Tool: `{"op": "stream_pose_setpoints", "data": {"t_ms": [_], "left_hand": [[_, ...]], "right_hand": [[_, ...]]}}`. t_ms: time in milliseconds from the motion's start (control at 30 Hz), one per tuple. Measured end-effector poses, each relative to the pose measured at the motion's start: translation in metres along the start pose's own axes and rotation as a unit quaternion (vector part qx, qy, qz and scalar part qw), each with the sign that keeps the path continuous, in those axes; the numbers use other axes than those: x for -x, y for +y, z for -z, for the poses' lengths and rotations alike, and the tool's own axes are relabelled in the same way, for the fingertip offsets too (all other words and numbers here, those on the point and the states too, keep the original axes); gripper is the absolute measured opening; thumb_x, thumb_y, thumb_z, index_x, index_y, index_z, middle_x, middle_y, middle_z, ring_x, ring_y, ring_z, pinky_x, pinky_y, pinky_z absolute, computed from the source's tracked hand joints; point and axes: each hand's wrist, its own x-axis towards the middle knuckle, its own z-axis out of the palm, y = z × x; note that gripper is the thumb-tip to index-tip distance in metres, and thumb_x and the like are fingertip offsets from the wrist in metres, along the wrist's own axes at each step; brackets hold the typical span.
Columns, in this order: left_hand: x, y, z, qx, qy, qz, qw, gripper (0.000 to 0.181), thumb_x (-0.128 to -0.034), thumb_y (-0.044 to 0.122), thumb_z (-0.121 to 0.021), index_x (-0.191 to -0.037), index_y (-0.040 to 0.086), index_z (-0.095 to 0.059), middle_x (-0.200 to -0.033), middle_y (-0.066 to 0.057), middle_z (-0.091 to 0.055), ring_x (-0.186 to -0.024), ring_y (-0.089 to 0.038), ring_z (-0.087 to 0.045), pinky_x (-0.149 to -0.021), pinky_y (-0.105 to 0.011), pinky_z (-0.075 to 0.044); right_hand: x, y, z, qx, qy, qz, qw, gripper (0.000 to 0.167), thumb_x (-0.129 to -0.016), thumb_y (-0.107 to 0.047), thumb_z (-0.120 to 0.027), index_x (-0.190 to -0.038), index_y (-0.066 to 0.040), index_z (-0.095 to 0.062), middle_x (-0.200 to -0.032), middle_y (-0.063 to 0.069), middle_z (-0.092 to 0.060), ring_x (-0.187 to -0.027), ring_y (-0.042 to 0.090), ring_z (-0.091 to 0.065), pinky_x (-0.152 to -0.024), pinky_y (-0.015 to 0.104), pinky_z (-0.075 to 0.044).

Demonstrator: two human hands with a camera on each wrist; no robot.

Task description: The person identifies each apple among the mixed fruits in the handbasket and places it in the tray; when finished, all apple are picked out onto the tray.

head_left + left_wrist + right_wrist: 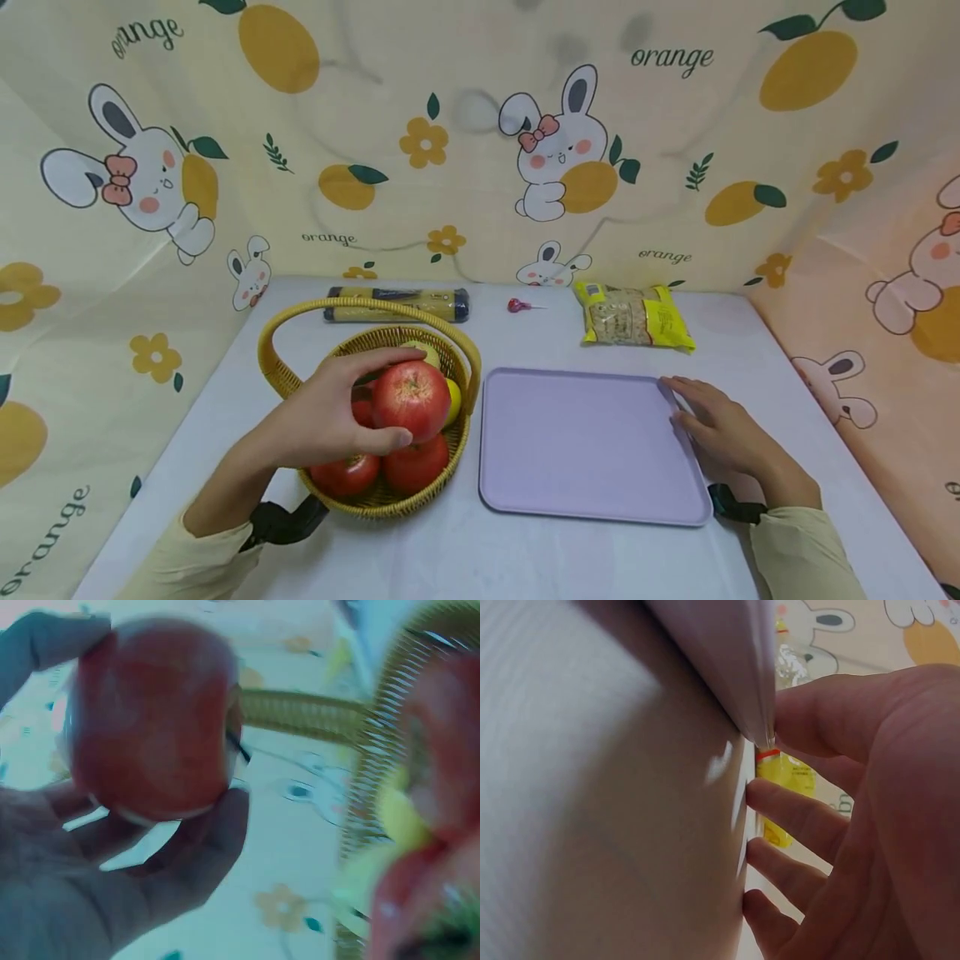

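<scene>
Gripping wide with the left hand (327, 418), curving thumb (387, 438) and fingers (382, 359) well apart! Over on the right, resting the right hand (718, 425) lower, with fingers loosely spread and both forearms (228, 487) angled forward and inward.

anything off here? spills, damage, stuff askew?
No spill or damage visible. Only mild oddity: a small red lollipop lies loose on the tabletop behind the tray, between the yellow bag and the rolled pack, looking stray.

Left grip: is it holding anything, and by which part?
Yes: the left grip holds a red apple by its opposite sides.
</scene>
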Motion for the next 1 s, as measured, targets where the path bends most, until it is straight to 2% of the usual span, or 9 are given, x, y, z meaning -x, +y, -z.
{"op": "stream_pose_setpoints", "data": {"t_ms": [133,267,367,500,667,867,1000], "left_hand": [[0.007,0.020,-0.006,0.044,-0.018,-0.033,0.9983,0.078,-0.0829,0.028,-0.091,-0.154,0.027,-0.059,-0.143,-0.001,-0.067,-0.130,-0.032,-0.064,-0.086,-0.034,-0.068],[0.000,0.040,-0.020,0.079,-0.024,-0.070,0.9942,0.077,-0.0824,0.025,-0.091,-0.152,0.028,-0.059,-0.142,0.004,-0.067,-0.130,-0.027,-0.065,-0.090,-0.036,-0.068],[-0.013,0.055,-0.033,0.093,-0.037,-0.102,0.9897,0.075,-0.0821,0.021,-0.090,-0.151,0.026,-0.060,-0.142,0.008,-0.067,-0.131,-0.020,-0.064,-0.095,-0.036,-0.066],[-0.031,0.072,-0.050,0.089,-0.048,-0.139,0.9851,0.076,-0.0821,0.022,-0.089,-0.152,0.023,-0.060,-0.142,0.011,-0.068,-0.130,-0.013,-0.063,-0.098,-0.034,-0.065],[-0.052,0.089,-0.070,0.085,-0.030,-0.182,0.9792,0.077,-0.0833,0.025,-0.088,-0.155,0.019,-0.059,-0.144,0.008,-0.068,-0.128,-0.012,-0.063,-0.094,-0.033,-0.066],[-0.079,0.102,-0.096,0.103,-0.014,-0.200,0.9743,0.079,-0.0852,0.025,-0.087,-0.157,0.017,-0.056,-0.152,0.000,-0.063,-0.133,-0.014,-0.060,-0.095,-0.026,-0.063],[-0.099,0.105,-0.112,0.110,0.015,-0.212,0.9708,0.081,-0.0855,0.023,-0.088,-0.158,0.016,-0.055,-0.154,-0.003,-0.062,-0.132,-0.014,-0.062,-0.095,-0.023,-0.062]], "right_hand": [[0.002,0.002,0.000,0.004,-0.002,-0.007,1.0000,0.066,-0.111,-0.031,-0.063,-0.170,-0.014,-0.039,-0.171,0.031,-0.036,-0.153,0.064,-0.033,-0.115,0.087,-0.031],[0.004,0.006,0.001,0.005,-0.003,-0.010,0.9999,0.067,-0.112,-0.034,-0.062,-0.172,-0.017,-0.037,-0.172,0.031,-0.036,-0.152,0.065,-0.033,-0.113,0.087,-0.033],[0.004,0.006,0.001,-0.003,-0.005,-0.012,0.9999,0.067,-0.113,-0.037,-0.061,-0.172,-0.018,-0.036,-0.173,0.031,-0.035,-0.153,0.065,-0.032,-0.113,0.088,-0.032],[0.002,0.006,-0.002,-0.015,-0.006,-0.014,0.9998,0.066,-0.113,-0.036,-0.060,-0.172,-0.018,-0.037,-0.173,0.030,-0.034,-0.154,0.064,-0.032,-0.114,0.088,-0.032],[0.001,0.006,-0.003,-0.018,-0.010,-0.027,0.9994,0.066,-0.113,-0.039,-0.060,-0.172,-0.020,-0.037,-0.174,0.029,-0.034,-0.154,0.065,-0.032,-0.112,0.089,-0.032],[0.002,0.006,-0.004,-0.023,-0.018,-0.050,0.9983,0.069,-0.111,-0.044,-0.061,-0.173,-0.025,-0.035,-0.175,0.028,-0.033,-0.155,0.065,-0.029,-0.109,0.089,-0.032],[0.001,0.006,-0.002,-0.029,-0.021,-0.066,0.9972,0.072,-0.111,-0.048,-0.061,-0.173,-0.025,-0.034,-0.175,0.029,-0.030,-0.156,0.066,-0.025,-0.109,0.090,-0.031]]}}
